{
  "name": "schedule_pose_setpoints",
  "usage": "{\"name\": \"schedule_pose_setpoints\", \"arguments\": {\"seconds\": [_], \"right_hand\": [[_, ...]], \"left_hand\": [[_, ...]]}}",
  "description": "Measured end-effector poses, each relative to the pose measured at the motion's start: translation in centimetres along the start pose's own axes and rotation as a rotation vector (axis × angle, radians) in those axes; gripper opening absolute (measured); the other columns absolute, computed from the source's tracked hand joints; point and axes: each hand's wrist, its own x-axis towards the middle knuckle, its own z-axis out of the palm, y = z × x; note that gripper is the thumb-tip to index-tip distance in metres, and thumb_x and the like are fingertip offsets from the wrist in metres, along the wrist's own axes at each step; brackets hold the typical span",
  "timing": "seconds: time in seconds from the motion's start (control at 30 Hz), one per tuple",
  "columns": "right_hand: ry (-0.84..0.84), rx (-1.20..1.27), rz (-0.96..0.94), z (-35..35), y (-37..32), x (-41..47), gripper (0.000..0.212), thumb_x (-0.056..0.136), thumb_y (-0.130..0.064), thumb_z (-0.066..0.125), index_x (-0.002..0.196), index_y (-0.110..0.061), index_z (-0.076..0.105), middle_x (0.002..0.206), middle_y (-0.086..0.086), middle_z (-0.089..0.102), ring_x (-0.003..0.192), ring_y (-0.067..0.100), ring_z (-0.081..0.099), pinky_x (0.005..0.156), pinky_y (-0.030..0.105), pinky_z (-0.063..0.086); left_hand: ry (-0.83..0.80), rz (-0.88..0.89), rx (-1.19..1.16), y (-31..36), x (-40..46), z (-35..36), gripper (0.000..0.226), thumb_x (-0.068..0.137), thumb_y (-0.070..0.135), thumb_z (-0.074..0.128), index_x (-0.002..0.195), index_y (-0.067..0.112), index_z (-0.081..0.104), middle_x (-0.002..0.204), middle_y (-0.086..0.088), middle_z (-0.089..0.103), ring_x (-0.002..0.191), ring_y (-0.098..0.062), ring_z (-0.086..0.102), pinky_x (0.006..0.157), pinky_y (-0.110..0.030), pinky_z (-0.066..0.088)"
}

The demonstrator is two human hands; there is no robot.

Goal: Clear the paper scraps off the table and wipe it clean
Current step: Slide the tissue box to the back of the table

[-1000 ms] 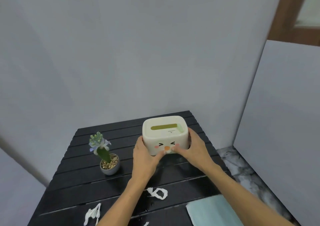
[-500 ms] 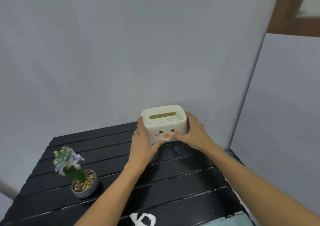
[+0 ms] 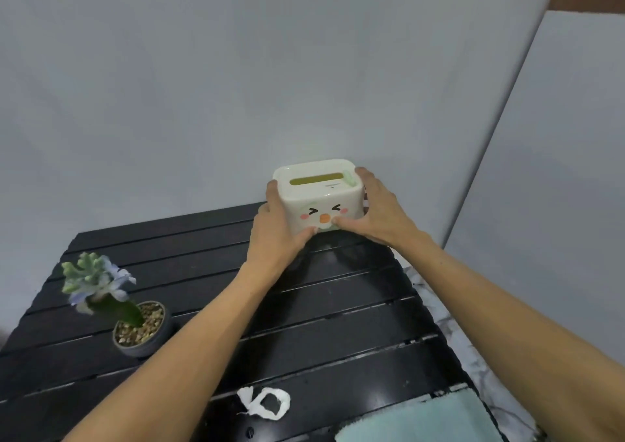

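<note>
A cream box (image 3: 319,198) with a cartoon face and a slot in its top is at the far right corner of the black slatted table (image 3: 338,306). My left hand (image 3: 274,235) grips its left side and my right hand (image 3: 375,215) grips its right side, thumbs pressed on the front. A twisted white paper scrap (image 3: 265,402) lies on the near part of the table. A pale teal cloth (image 3: 419,421) lies at the near right corner.
A small potted plant (image 3: 135,323) with pale blue flowers stands at the table's left. Grey walls close in behind and to the right. Marbled floor (image 3: 473,350) shows past the table's right edge.
Both hands have carried the box away from me toward the far right corner. My view has shifted forward, so another scrap at the near left has left the frame.
</note>
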Motion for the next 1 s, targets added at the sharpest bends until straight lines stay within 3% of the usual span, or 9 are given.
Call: {"name": "schedule_pose_setpoints", "arguments": {"seconds": [0.27, 0.73, 0.8, 0.9, 1.0], "right_hand": [[-0.013, -0.014, -0.001, -0.2, -0.3, 0.5, 0.105, 0.061, -0.056, 0.082, 0.148, -0.030, 0.029, 0.134, 0.001, 0.050, 0.120, 0.023, 0.054, 0.096, 0.048, 0.054], [-0.015, -0.031, 0.025, 0.1, -0.5, 1.0, 0.105, 0.062, -0.055, 0.082, 0.149, -0.033, 0.027, 0.134, -0.001, 0.052, 0.120, 0.022, 0.054, 0.096, 0.048, 0.054], [-0.004, -0.022, 0.044, 0.0, -0.8, 0.5, 0.110, 0.066, -0.053, 0.082, 0.154, -0.033, 0.018, 0.141, 0.002, 0.048, 0.126, 0.023, 0.050, 0.103, 0.044, 0.049], [0.055, -0.009, 0.089, -0.5, -1.6, -0.8, 0.113, 0.077, -0.047, 0.079, 0.159, -0.030, 0.004, 0.156, 0.004, 0.033, 0.138, 0.022, 0.038, 0.105, 0.036, 0.034], [0.094, -0.051, 0.038, -1.2, -3.7, -3.2, 0.101, 0.081, -0.044, 0.078, 0.157, -0.025, 0.015, 0.158, 0.002, 0.031, 0.138, 0.016, 0.035, 0.106, 0.031, 0.029]], "left_hand": [[0.009, 0.020, 0.004, 0.2, 0.5, 0.2, 0.098, 0.069, 0.040, 0.081, 0.143, 0.020, 0.020, 0.121, -0.010, 0.063, 0.103, -0.033, 0.064, 0.073, -0.036, 0.049], [0.000, 0.021, -0.041, 0.3, 0.7, 0.3, 0.100, 0.072, 0.039, 0.082, 0.147, 0.021, 0.018, 0.123, -0.008, 0.061, 0.103, -0.024, 0.062, 0.072, -0.029, 0.043], [-0.011, 0.008, -0.071, 0.2, 0.5, 0.1, 0.105, 0.070, 0.040, 0.083, 0.149, 0.023, 0.016, 0.127, -0.007, 0.058, 0.109, -0.025, 0.059, 0.077, -0.033, 0.047], [-0.036, -0.018, -0.076, 0.2, -0.5, -0.6, 0.119, 0.071, 0.040, 0.085, 0.155, 0.023, 0.002, 0.148, -0.009, 0.041, 0.133, -0.029, 0.042, 0.104, -0.043, 0.040], [-0.081, -0.009, -0.062, 0.7, -2.8, -2.4, 0.115, 0.077, 0.044, 0.082, 0.157, 0.021, 0.003, 0.159, -0.006, 0.024, 0.144, -0.025, 0.027, 0.113, -0.038, 0.029]]}}
